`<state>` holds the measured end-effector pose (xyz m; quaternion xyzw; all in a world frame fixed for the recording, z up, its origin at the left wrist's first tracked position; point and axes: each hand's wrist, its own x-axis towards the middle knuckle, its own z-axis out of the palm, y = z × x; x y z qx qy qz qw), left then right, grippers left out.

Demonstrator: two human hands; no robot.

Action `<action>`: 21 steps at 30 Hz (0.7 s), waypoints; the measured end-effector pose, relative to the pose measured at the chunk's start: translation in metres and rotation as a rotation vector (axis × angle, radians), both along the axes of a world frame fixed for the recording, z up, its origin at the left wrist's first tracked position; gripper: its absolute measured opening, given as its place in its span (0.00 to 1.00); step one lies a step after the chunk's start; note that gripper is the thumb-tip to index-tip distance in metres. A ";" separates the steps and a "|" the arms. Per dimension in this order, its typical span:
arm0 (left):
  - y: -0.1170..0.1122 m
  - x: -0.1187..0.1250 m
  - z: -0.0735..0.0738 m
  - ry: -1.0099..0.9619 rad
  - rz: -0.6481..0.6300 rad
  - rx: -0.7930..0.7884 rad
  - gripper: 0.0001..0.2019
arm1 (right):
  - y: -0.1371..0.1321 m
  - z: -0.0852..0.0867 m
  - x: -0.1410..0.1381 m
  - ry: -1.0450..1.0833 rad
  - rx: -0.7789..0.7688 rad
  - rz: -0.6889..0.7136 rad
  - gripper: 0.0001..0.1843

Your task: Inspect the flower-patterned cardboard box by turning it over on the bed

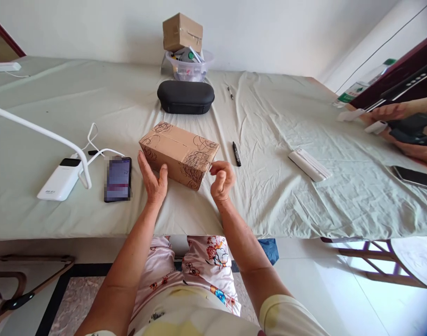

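A brown cardboard box [180, 154] covered with black scribbles lies on the cloth-covered table [269, 196] near its front edge. My left hand [153, 179] rests open against the box's near left side, fingers stretched upward and the thumb touching the cardboard. My right hand [221, 179] is at the box's right end, its fingers curled in loosely; whether it pinches anything is unclear. A black marker [236, 153] lies on the cloth just right of the box.
Left of the box lie a phone [118, 179], a white power bank [60, 179] with cables and a white lamp arm [38, 133]. Behind are a black case [185, 96], a tub of items [189, 66] topped by a small box. Another person's hands [405, 128] work at the right.
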<state>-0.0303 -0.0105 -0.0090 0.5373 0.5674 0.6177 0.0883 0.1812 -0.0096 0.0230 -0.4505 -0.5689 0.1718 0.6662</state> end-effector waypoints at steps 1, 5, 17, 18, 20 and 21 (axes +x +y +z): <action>-0.002 0.000 0.001 0.025 0.032 0.016 0.46 | 0.003 0.001 0.004 0.056 -0.002 -0.060 0.34; -0.010 0.003 0.003 0.190 0.127 0.108 0.44 | 0.022 0.000 0.019 0.188 -0.179 -0.206 0.29; -0.011 0.017 -0.003 0.157 -0.324 0.066 0.51 | 0.021 -0.004 0.008 0.136 -0.373 0.091 0.43; -0.010 0.017 -0.002 0.137 -0.348 0.052 0.53 | 0.020 -0.002 0.006 0.131 -0.383 0.125 0.43; -0.010 0.018 -0.002 0.090 -0.349 0.033 0.53 | 0.017 0.000 0.002 0.125 -0.397 0.194 0.44; -0.010 0.018 -0.003 0.061 -0.327 0.025 0.51 | 0.015 0.000 0.000 0.121 -0.398 0.225 0.44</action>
